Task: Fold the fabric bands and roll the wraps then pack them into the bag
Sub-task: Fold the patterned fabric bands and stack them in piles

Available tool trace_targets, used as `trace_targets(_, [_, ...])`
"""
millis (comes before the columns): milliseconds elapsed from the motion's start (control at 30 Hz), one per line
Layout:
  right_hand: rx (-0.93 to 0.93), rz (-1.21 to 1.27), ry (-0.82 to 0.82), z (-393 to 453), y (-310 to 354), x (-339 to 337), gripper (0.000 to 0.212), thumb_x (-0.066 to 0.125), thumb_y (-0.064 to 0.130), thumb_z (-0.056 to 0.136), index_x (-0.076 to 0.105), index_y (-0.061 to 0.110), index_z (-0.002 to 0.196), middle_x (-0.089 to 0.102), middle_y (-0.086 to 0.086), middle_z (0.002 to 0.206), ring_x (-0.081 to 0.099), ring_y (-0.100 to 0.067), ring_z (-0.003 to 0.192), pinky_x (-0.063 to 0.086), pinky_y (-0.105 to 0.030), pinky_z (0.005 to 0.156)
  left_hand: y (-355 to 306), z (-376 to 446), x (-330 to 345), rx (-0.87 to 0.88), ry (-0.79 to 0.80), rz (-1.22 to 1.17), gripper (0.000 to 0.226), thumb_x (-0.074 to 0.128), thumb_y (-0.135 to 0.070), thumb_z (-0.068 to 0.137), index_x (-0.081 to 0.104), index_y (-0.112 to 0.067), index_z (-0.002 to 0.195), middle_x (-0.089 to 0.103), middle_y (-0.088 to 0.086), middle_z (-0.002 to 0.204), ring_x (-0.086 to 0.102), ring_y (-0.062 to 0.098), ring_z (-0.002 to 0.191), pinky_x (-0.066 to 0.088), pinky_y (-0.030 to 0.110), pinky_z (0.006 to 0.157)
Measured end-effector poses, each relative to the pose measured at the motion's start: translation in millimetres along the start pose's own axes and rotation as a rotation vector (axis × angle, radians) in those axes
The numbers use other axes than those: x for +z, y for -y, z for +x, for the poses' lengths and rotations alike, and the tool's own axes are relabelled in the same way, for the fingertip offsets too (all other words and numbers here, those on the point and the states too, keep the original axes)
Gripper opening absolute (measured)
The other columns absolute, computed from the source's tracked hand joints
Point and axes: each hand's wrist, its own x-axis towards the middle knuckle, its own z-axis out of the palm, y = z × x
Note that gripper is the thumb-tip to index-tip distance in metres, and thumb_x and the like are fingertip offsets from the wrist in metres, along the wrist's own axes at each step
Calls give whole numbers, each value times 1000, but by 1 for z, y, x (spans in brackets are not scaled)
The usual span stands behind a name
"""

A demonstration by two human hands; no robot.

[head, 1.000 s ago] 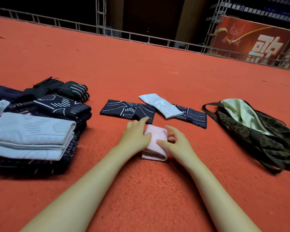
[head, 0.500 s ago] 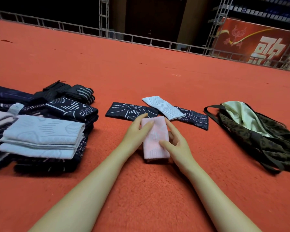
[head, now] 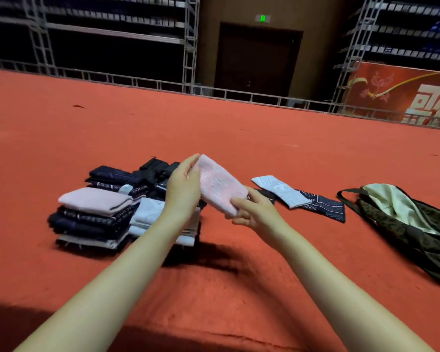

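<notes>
A folded pink fabric band [head: 220,186] is lifted off the red carpet, held between both hands. My left hand [head: 184,185] grips its upper left end, and my right hand [head: 254,212] pinches its lower right end. To the left sit stacks of folded bands [head: 94,217], pink, light blue and dark patterned. A light blue band [head: 281,190] and a dark patterned band [head: 325,207] lie flat on the carpet to the right. The camouflage bag [head: 417,235] with a pale lining lies open at the far right.
Red carpet [head: 214,288] covers the floor all around. A low metal railing [head: 239,94] runs along the carpet's far edge, with scaffolding, a dark door and a red banner [head: 404,95] behind it.
Both hands have lifted the pink band off the carpet and carried it up and leftward. The camera has tilted up, so the stacks now sit nearer the middle.
</notes>
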Motion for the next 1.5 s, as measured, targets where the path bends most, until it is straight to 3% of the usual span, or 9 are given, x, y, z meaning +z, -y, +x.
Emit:
trace_targets(200, [-8, -117, -169, 28, -4, 73, 43, 63, 8, 84, 53, 13, 125, 57, -2, 86, 52, -14, 68, 44, -26, 65, 18, -5, -73, 95, -3, 570, 50, 43, -9, 90, 46, -23, 138, 39, 7, 127, 45, 21, 110, 33, 26, 94])
trace_targets(333, [-60, -496, -182, 29, -37, 87, 44, 62, 13, 81, 58, 15, 126, 63, -2, 113, 56, -14, 95, 42, -26, 86, 55, -28, -86, 141, 182, 1068, 58, 29, -43, 81, 66, -17, 118, 48, 13, 133, 39, 33, 124, 38, 42, 98])
trace_targets(467, [-68, -461, -147, 23, -49, 80, 43, 61, 25, 87, 56, 22, 129, 59, -2, 117, 53, -13, 97, 40, -25, 87, 54, -23, -86, 240, 195, 1098, 42, 42, -31, 79, 73, -9, 97, 52, 13, 133, 37, 31, 132, 31, 41, 107])
trace_targets(567, [-82, -460, -144, 21, -51, 61, 37, 59, 28, 91, 55, 22, 127, 58, -3, 103, 52, -14, 89, 41, -28, 84, 43, -13, -80, 324, 240, 1143, 34, 44, -26, 77, 72, -10, 88, 63, 10, 111, 53, 30, 110, 34, 36, 98])
trace_targets(700, [-17, -457, -245, 21, -63, 13, 31, 53, 23, 94, 57, 17, 125, 61, -4, 114, 59, -20, 100, 47, -35, 89, 26, -10, -56, 351, 297, 1150, 28, 45, -27, 86, 68, -21, 101, 65, 2, 103, 56, 25, 99, 36, 32, 88])
trace_targets(900, [153, -479, -411, 12, -91, -68, 27, 51, 17, 94, 58, 15, 120, 60, -6, 104, 56, -15, 69, 48, -25, 57, 10, -20, 18, 376, 372, 975, 24, 46, -30, 89, 63, -25, 106, 61, -1, 106, 54, 22, 105, 46, 33, 79])
trace_targets(1033, [54, -656, -435, 15, -102, -91, 27, 57, 16, 89, 62, 15, 115, 63, -8, 103, 59, -21, 92, 48, -36, 87, 28, -25, 75, 356, 414, 792, 24, 48, -28, 88, 62, -25, 108, 61, -4, 108, 55, 19, 106, 47, 33, 83])
trace_targets(1200, [-20, -856, -388, 36, -109, -102, 29, 59, 18, 87, 62, 17, 116, 55, -1, 98, 56, -19, 97, 41, -29, 90, 86, -15, 116, 176, 407, 781, 30, 49, -27, 90, 57, -24, 118, 54, 1, 118, 46, 21, 116, 43, 34, 90])
trace_targets(1500, [-94, -1189, -352, 106, -126, -129, 50, 62, 33, 86, 50, 30, 134, 51, 1, 136, 38, -19, 130, 32, -36, 105, 159, 20, 127, 7, 301, 939, 34, 48, -31, 90, 52, -29, 124, 48, 0, 125, 38, 22, 122, 29, 34, 100])
